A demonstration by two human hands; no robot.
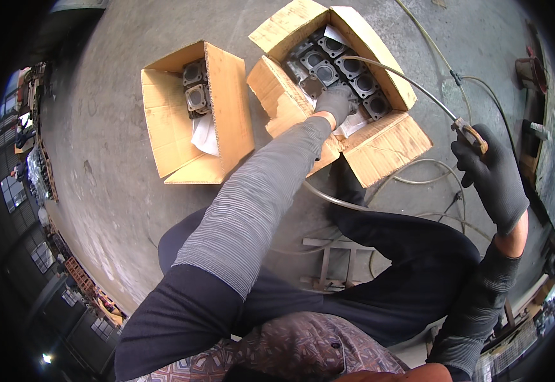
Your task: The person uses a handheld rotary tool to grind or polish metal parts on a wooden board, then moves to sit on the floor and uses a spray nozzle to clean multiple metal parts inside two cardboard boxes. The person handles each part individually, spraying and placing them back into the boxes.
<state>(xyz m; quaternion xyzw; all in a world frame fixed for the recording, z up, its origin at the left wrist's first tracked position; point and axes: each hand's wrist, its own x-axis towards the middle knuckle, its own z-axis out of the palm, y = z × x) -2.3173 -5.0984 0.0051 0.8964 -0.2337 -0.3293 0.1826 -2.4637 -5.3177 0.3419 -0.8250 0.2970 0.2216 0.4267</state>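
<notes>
My left hand (334, 103), in a dark grey glove, reaches into the right cardboard box (385, 141). Its fingers curl down among metal engine cylinders (364, 83), and whatever they grip is hidden beneath the glove. An air blow gun (469, 132) is in my right hand (495, 175), gloved too, with the fingers wrapped round its handle. From there the gun's long thin nozzle (417, 86) runs left over the box, its bent tip above the cylinders. White paper (352, 125) lies in the box beside my left hand.
Left of it stands another cardboard box (229, 105), holding a few cylinders (195, 97) and white paper (205, 134). A pale hose (422, 181) loops over the concrete floor by my legs. A low metal frame (338, 244) lies between them. A reddish bucket (531, 73) is at far right.
</notes>
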